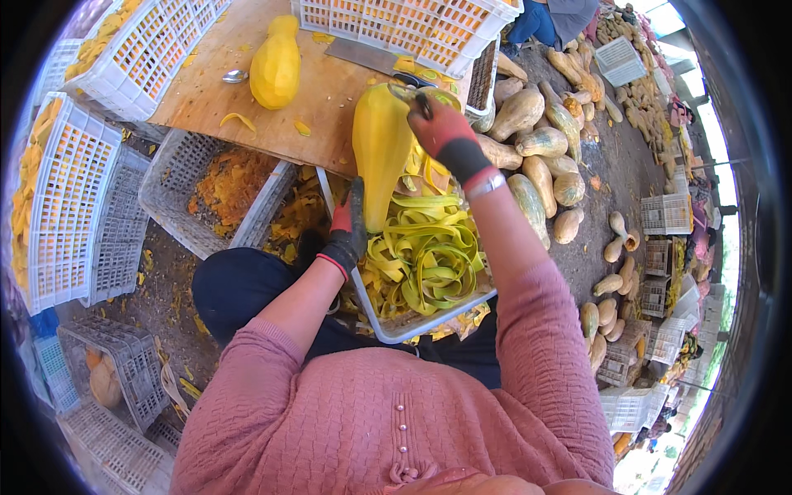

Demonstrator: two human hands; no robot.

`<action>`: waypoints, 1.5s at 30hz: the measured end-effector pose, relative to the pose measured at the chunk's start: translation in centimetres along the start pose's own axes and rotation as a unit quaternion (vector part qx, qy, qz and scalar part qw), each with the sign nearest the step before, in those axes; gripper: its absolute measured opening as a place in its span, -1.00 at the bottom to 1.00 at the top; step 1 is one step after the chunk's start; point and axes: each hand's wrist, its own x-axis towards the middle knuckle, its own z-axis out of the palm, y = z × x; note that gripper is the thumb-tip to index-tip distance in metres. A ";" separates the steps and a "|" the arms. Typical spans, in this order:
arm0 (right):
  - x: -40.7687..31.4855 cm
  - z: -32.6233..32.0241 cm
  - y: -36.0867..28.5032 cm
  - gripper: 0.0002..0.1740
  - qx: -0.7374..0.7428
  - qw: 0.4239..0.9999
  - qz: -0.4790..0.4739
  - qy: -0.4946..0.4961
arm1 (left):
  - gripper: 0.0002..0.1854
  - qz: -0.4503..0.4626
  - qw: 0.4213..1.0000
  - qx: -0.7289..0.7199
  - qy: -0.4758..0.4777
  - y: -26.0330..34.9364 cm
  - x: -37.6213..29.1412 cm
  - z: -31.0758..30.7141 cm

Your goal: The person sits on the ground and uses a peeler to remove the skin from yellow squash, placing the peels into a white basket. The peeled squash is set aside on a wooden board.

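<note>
A long peeled yellow squash [378, 145] leans over the near edge of the wooden board [328, 80]. My left hand [348, 226], in a red and black glove, is at its lower narrow end and supports it. In my gloved right hand [438, 124] is a peeler [402, 93], held against the squash's upper right side. Long green-yellow peel strips [427, 253] lie heaped in a crate [383, 337] below. Another peeled squash [276, 65] rests on the board beside a metal spoon [235, 76]. A wide metal blade [362, 55] lies near the far crate.
White plastic crates [408, 28] of orange pieces stand behind the board and at the left [74, 204]. Below the board, a grey crate [179, 179] holds orange scraps. Many unpeeled squashes [520, 114] lie on the ground at right. A person [557, 21] is at the top right.
</note>
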 end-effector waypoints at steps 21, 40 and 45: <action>2.9 -2.1 -3.5 -0.53 -0.100 0.993 -0.019 -0.053 | -0.54 0.079 0.997 0.017 0.013 -0.3 -0.6 0.6; -2.6 -1.3 -9.9 -0.61 -0.250 0.948 -0.082 -0.178 | -0.34 0.100 0.986 0.130 0.001 0.1 -1.4 1.8; -5.2 -3.5 -9.7 -0.57 -0.209 0.960 -0.106 -0.155 | -0.35 0.066 0.994 0.076 -0.031 0.9 -1.7 2.1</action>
